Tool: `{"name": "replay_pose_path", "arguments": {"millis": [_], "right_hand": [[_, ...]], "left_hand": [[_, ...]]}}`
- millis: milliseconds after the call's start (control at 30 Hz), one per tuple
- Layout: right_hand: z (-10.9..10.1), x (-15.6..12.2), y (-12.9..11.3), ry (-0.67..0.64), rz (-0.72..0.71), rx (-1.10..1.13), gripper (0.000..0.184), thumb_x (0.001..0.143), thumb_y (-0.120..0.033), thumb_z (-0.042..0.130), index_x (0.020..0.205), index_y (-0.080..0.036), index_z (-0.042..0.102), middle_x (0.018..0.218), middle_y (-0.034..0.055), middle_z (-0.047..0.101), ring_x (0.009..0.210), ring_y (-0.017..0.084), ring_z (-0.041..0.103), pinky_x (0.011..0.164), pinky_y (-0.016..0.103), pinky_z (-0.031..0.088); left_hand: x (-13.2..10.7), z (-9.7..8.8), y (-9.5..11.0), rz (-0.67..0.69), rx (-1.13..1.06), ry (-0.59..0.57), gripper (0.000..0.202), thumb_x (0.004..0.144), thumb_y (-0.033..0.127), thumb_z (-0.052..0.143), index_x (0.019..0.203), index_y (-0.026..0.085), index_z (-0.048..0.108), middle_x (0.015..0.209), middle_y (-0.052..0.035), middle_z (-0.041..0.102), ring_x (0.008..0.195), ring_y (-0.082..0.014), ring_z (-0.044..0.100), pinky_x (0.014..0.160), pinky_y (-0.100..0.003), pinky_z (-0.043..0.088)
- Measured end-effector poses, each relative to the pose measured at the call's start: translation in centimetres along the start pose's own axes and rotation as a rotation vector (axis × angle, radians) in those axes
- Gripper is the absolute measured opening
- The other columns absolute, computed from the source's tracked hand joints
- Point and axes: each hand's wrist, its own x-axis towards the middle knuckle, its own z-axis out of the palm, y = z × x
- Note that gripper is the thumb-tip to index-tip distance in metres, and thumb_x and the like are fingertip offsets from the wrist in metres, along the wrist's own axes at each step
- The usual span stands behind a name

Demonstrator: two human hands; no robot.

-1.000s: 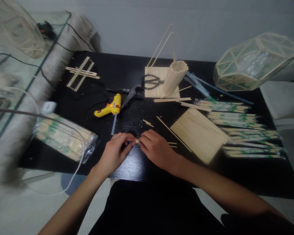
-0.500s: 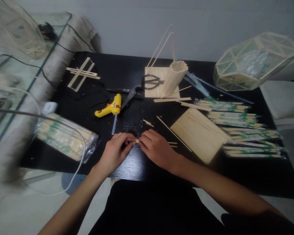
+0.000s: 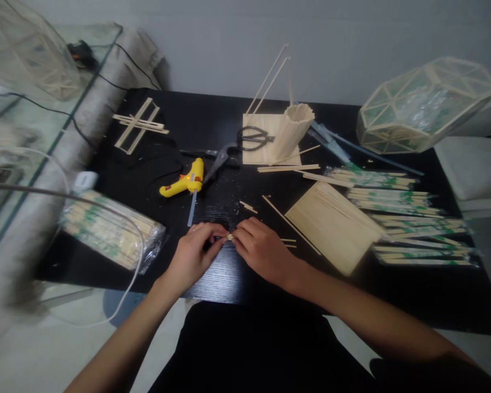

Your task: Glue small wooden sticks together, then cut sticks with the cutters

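My left hand [image 3: 194, 252] and my right hand [image 3: 264, 251] meet low over the black table, thumbs and fingertips pinched together. Between them shows a small pale end of thin wooden sticks [image 3: 229, 237]; most of their length is hidden by my fingers. Two thin stick ends [image 3: 288, 240] show beyond my right hand, and I cannot tell if they belong to the held ones. Just ahead lie short cut stick pieces [image 3: 249, 207] and one longer stick [image 3: 290, 224]. A yellow glue gun [image 3: 184, 180] with a glue stick [image 3: 192, 208] in it lies ahead of my left hand.
Black-handled scissors [image 3: 225, 155] lie near a square wooden base [image 3: 256, 123] bearing a stick-walled tube [image 3: 294, 128]. At right are a flat wooden panel [image 3: 331, 229] and wrapped stick packs [image 3: 393, 194]. A bigger pack [image 3: 110, 229] and white cable [image 3: 141, 245] lie left.
The view has shifted very slightly. Both hands keep their pinch in nearly the same spot, and nothing else has visibly moved.
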Motion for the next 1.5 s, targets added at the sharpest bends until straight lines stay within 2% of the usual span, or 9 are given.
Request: {"name": "replay_pose_path", "arguments": {"millis": [400, 633, 933, 1067, 1267, 1367, 1500], "right_hand": [[0.27, -0.01, 0.29, 0.049, 0.017, 0.046, 0.025, 0.105, -0.015, 0.049, 0.088, -0.014, 0.067, 0.092, 0.0094, 0.067, 0.089, 0.022, 0.057, 0.086, 0.036, 0.049], [0.03, 0.02, 0.12, 0.035, -0.013, -0.009, 0.026, 0.105, -0.014, 0.047, 0.088, -0.014, 0.068, 0.091, 0.0102, 0.066, 0.089, 0.023, 0.056, 0.086, 0.037, 0.049], [-0.26, 0.07, 0.27, -0.002, 0.015, -0.009, 0.022, 0.105, -0.018, 0.05, 0.094, -0.012, 0.068, 0.096, 0.0123, 0.066, 0.092, 0.024, 0.057, 0.088, 0.039, 0.049], [-0.33, 0.05, 0.31, -0.004, 0.018, -0.021, 0.023, 0.105, -0.019, 0.049, 0.095, -0.012, 0.069, 0.096, 0.0124, 0.066, 0.092, 0.025, 0.057, 0.088, 0.04, 0.048], [-0.3, -0.08, 0.49, 0.022, 0.034, -0.033, 0.027, 0.107, -0.019, 0.045, 0.097, -0.012, 0.07, 0.095, 0.0123, 0.067, 0.092, 0.025, 0.058, 0.09, 0.041, 0.049], [-0.3, -0.06, 0.53, 0.018, 0.038, -0.01, 0.027, 0.107, -0.019, 0.046, 0.099, -0.012, 0.07, 0.096, 0.0119, 0.067, 0.093, 0.024, 0.059, 0.091, 0.041, 0.05], [-0.36, 0.04, 0.58, -0.007, 0.047, 0.029, 0.028, 0.107, -0.019, 0.045, 0.1, -0.012, 0.071, 0.097, 0.0118, 0.068, 0.094, 0.024, 0.06, 0.093, 0.041, 0.051]], "left_hand": [[-0.19, 0.22, -0.19, -0.028, -0.024, 0.0, 0.012, 0.096, 0.021, 0.066, 0.108, 0.023, 0.065, 0.097, -0.0007, 0.071, 0.078, -0.0142, 0.063, 0.077, -0.03, 0.053], [-0.11, 0.2, -0.13, -0.028, -0.027, 0.012, 0.011, 0.096, 0.021, 0.067, 0.106, 0.023, 0.066, 0.095, -0.0004, 0.072, 0.077, -0.0147, 0.062, 0.077, -0.03, 0.052], [-0.19, 0.23, 0.08, -0.006, 0.015, 0.022, 0.011, 0.097, 0.022, 0.066, 0.108, 0.023, 0.066, 0.094, 0.0002, 0.072, 0.078, -0.0142, 0.062, 0.078, -0.03, 0.051], [-0.26, 0.26, 0.11, 0.033, 0.058, 0.044, 0.015, 0.097, 0.022, 0.067, 0.111, 0.022, 0.065, 0.1, -0.0018, 0.073, 0.084, -0.0159, 0.065, 0.084, -0.033, 0.052], [-0.16, 0.32, 0.18, 0.038, 0.141, 0.026, 0.022, 0.098, 0.027, 0.064, 0.119, 0.022, 0.065, 0.113, -0.0077, 0.067, 0.107, -0.0232, 0.064, 0.092, -0.04, 0.052], [-0.03, 0.34, 0.28, 0.038, 0.156, 0.025, 0.023, 0.099, 0.028, 0.063, 0.121, 0.022, 0.065, 0.112, -0.0077, 0.066, 0.106, -0.0231, 0.065, 0.091, -0.039, 0.052], [0.17, 0.39, 0.29, 0.056, 0.155, 0.02, 0.016, 0.1, 0.027, 0.062, 0.114, 0.022, 0.067, 0.108, -0.0061, 0.067, 0.103, -0.022, 0.065, 0.091, -0.038, 0.051]]}}
